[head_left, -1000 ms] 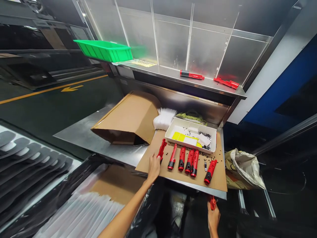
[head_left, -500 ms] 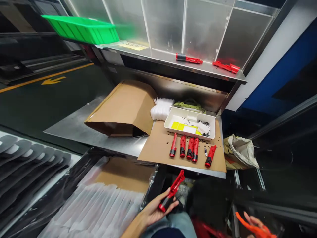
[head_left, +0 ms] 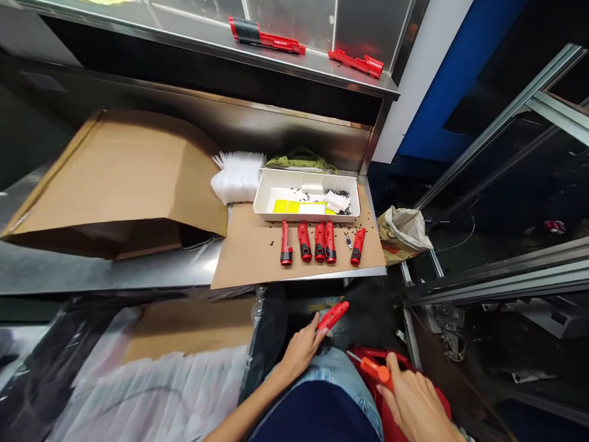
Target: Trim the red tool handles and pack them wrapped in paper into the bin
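the left hand is gripping a red tool part, its length pointing up-right; the right hand is closing around an orange-handled screwdriver, tip pointing left.

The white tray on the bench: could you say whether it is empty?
Not empty: the white tray holds yellow slips, white pieces, black bits.

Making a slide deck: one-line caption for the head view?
Left hand holds a red tool piece, right hand an orange-handled tool, below five red tools on cardboard.
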{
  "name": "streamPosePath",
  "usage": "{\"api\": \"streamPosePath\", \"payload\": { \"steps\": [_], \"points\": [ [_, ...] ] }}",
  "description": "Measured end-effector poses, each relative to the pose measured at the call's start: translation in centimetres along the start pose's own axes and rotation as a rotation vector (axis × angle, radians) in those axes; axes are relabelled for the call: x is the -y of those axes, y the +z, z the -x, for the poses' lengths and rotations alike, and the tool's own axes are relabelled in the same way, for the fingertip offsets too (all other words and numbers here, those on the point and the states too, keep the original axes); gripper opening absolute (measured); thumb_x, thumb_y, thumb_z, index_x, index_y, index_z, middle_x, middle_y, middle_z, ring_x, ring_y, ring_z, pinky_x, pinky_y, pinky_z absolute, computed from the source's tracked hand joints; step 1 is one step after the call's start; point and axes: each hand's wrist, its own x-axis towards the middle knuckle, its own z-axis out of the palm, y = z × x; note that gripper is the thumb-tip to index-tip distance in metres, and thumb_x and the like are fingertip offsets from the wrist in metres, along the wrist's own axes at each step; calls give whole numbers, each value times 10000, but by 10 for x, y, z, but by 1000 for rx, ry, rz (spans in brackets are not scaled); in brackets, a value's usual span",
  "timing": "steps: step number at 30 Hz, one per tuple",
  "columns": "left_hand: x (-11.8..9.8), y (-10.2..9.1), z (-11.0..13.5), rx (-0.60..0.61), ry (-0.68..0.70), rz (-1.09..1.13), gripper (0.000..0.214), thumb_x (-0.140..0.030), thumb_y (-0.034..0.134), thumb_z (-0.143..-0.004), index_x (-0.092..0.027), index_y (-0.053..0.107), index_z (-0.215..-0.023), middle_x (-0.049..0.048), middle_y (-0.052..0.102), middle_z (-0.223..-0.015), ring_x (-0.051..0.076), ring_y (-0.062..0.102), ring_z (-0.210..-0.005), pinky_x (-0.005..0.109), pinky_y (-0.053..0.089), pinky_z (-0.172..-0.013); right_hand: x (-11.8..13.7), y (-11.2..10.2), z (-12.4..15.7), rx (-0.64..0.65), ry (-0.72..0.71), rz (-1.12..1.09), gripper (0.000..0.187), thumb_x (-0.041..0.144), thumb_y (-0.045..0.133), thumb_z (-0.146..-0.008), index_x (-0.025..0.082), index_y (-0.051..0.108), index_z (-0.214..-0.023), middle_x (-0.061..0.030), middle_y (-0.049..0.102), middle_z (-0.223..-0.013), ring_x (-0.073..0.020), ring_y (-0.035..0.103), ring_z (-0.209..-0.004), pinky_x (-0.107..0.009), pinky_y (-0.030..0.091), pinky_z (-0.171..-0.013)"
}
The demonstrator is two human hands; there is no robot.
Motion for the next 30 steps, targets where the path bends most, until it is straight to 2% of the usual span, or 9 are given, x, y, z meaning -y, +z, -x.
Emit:
{"api": "streamPosePath", "payload": {
  "steps": [2, 4, 9, 11, 14, 20, 23, 26, 30],
  "points": [
    [4, -11, 4, 12, 81, -88, 704, -493, 550, -868, -218, 424, -1503, 152, 686, -1281, 366, 641, -1161, 429, 462, -968, 4, -12, -7, 66, 20, 66, 421, 309, 485, -973, 159, 524, -1365, -114, 753, -855, -295, 738, -808, -312, 466, -665],
    [8, -21, 6, 12, 138, -171, 738, -441, 616, -828, -229, 421, -1508, 138, 699, -1241, 356, 654, -1121, 401, 472, -940, 9, -20, -12, 75, 49, 106, 417, 290, 482, -978, 142, 516, -1366, -126, 752, -864, -304, 736, -825, -319, 461, -672],
    [16, -32, 8, -3, 218, -330, 737, -423, 627, -838, -194, 430, -1511, 128, 732, -1002, 329, 679, -945, 374, 494, -870, 24, -28, -24, 53, -63, 77, 395, 278, 560, -936, 155, 538, -1311, -113, 736, -824, -297, 724, -782, -319, 443, -668],
    [18, -33, 9, 13, 258, -368, 715, -455, 615, -856, -185, 450, -1497, 126, 726, -985, 326, 673, -935, 379, 498, -875, 29, -30, -30, 43, -45, 63, 367, 272, 566, -938, 150, 545, -1284, -114, 730, -810, -304, 725, -781, -319, 439, -666],
    [19, -34, 10, 40, 320, -401, 662, -497, 567, -899, -178, 485, -1473, 141, 714, -1039, 329, 660, -976, 396, 495, -913, 32, -36, -39, 32, -110, 35, 388, 270, 582, -928, 150, 529, -1293, -116, 731, -839, -314, 722, -800, -331, 441, -684],
    [26, -46, 8, 63, 413, -407, 614, -555, 437, -969, -203, 497, -1469, 159, 684, -1120, 331, 648, -1025, 423, 488, -944, 17, -58, -44, 90, -65, -9, 320, 283, 590, -926, 175, 554, -1225, -93, 735, -837, -304, 725, -822, -310, 399, -669],
    [32, -53, 11, 70, 453, -387, 621, -564, 413, -981, -247, 434, -1514, 129, 683, -1108, 288, 656, -975, 378, 506, -901, 5, -72, -41, 139, -44, -13, 244, 300, 551, -949, 188, 571, -1165, -87, 738, -823, -305, 723, -796, -304, 358, -626],
    [36, -58, 15, 81, 501, -352, 610, -560, 391, -996, -303, 363, -1549, 95, 677, -1150, 242, 659, -986, 325, 505, -910, -3, -82, -40, 160, -90, -45, 231, 320, 524, -961, 205, 570, -1156, -76, 740, -844, -302, 719, -800, -302, 344, -631],
    [38, -59, 16, 98, 549, -307, 608, -577, 389, -995, -323, 369, -1547, 86, 677, -1150, 235, 659, -992, 326, 503, -934, -7, -89, -41, 187, -69, -63, 233, 329, 491, -975, 198, 575, -1149, -84, 738, -853, -299, 714, -800, -302, 336, -627]
  ]
}}
